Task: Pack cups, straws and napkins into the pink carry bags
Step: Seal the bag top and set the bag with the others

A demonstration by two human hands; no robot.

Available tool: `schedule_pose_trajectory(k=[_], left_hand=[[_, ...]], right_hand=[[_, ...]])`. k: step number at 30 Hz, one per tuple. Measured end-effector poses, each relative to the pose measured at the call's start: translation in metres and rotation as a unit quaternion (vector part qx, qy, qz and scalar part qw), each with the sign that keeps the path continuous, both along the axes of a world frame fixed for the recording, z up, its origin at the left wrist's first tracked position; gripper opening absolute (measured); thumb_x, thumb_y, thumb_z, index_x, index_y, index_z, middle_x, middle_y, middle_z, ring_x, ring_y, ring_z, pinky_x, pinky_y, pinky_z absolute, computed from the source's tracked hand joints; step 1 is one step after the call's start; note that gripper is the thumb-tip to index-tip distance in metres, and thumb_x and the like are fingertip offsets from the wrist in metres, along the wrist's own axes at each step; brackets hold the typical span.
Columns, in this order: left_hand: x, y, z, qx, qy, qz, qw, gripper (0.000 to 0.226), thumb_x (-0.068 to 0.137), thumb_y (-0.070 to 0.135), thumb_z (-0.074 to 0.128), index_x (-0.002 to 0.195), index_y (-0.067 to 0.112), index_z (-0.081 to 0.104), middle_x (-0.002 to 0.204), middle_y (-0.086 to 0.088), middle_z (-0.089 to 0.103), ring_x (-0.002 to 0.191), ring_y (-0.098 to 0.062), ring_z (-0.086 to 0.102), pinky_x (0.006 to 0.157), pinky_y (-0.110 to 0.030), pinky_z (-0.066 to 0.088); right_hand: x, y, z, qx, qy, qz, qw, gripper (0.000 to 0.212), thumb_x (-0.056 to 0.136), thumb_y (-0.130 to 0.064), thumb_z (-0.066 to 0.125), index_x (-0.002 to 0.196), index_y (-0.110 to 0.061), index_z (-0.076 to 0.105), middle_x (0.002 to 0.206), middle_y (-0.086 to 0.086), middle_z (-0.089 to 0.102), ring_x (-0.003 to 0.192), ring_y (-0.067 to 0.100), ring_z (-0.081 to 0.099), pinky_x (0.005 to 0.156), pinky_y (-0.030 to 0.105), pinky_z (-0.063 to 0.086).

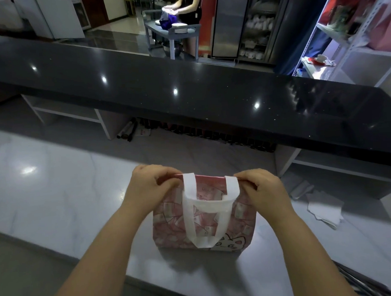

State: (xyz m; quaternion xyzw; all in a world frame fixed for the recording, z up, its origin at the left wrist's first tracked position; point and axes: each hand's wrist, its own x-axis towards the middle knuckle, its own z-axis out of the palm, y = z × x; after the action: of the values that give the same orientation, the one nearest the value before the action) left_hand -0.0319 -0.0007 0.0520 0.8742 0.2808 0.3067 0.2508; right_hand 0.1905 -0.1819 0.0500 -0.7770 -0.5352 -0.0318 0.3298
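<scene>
One pink carry bag stands upright on the pale marble worktop, near its front edge. It looks light and soft: thin printed fabric with floppy white handles, best held at the top rim. There the left hand and right hand each keep a pinching grip on a corner. White napkins lie apart, to the right.

Open counter lies left of the pink bag; napkins sit right, black ledge behind.
</scene>
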Motion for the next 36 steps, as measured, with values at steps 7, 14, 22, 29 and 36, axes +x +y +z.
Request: schedule_pose_trajectory(k=[7, 14, 22, 29, 36], left_hand=[[-0.003, 0.015, -0.002, 0.061, 0.027, 0.029, 0.997, 0.019, 0.081, 0.002, 0.071, 0.085, 0.021, 0.068, 0.079, 0.019, 0.061, 0.075, -0.009, 0.061, 0.077, -0.04, 0.053], [-0.001, 0.029, -0.022, -0.056, -0.075, 0.092, 0.991, 0.026, 0.086, 0.016, 0.072, 0.104, 0.034, 0.067, 0.101, 0.016, 0.067, 0.093, 0.001, 0.06, 0.083, -0.026, 0.051], [-0.036, -0.011, -0.087, -0.355, -0.134, 0.118, 0.918, 0.029, 0.081, 0.018, 0.075, 0.101, 0.037, 0.068, 0.095, 0.024, 0.071, 0.094, 0.005, 0.065, 0.073, -0.01, 0.053], [-0.032, -0.012, -0.101, -0.425, -0.195, 0.103, 0.878, 0.03, 0.087, 0.004, 0.068, 0.107, 0.026, 0.07, 0.104, 0.009, 0.074, 0.099, -0.007, 0.068, 0.075, -0.015, 0.055], [-0.044, -0.019, -0.121, -0.449, -0.188, 0.126, 0.864, 0.029, 0.087, 0.012, 0.069, 0.102, 0.037, 0.068, 0.105, 0.017, 0.073, 0.1, -0.001, 0.067, 0.076, -0.015, 0.056]], right_hand=[[0.007, 0.0, -0.004, 0.045, -0.013, -0.013, 0.999, 0.019, 0.081, 0.004, 0.069, 0.087, -0.012, 0.075, 0.08, -0.008, 0.067, 0.076, 0.014, 0.062, 0.069, 0.034, 0.056], [0.026, 0.013, -0.017, 0.06, 0.175, -0.054, 0.981, 0.032, 0.087, -0.012, 0.069, 0.114, -0.028, 0.069, 0.104, -0.023, 0.065, 0.097, -0.004, 0.061, 0.084, 0.015, 0.049], [-0.002, -0.021, -0.082, 0.11, 0.495, -0.064, 0.859, 0.048, 0.066, -0.035, 0.075, 0.113, -0.023, 0.069, 0.109, -0.008, 0.073, 0.102, 0.007, 0.067, 0.086, 0.029, 0.056], [-0.017, -0.013, -0.097, 0.123, 0.541, -0.027, 0.832, 0.032, 0.078, -0.035, 0.066, 0.109, -0.027, 0.07, 0.103, -0.012, 0.074, 0.096, 0.004, 0.068, 0.072, 0.014, 0.054], [-0.024, -0.028, -0.121, 0.122, 0.556, -0.046, 0.821, 0.037, 0.081, -0.046, 0.068, 0.116, -0.035, 0.068, 0.116, -0.009, 0.07, 0.107, 0.007, 0.065, 0.08, 0.019, 0.054]])
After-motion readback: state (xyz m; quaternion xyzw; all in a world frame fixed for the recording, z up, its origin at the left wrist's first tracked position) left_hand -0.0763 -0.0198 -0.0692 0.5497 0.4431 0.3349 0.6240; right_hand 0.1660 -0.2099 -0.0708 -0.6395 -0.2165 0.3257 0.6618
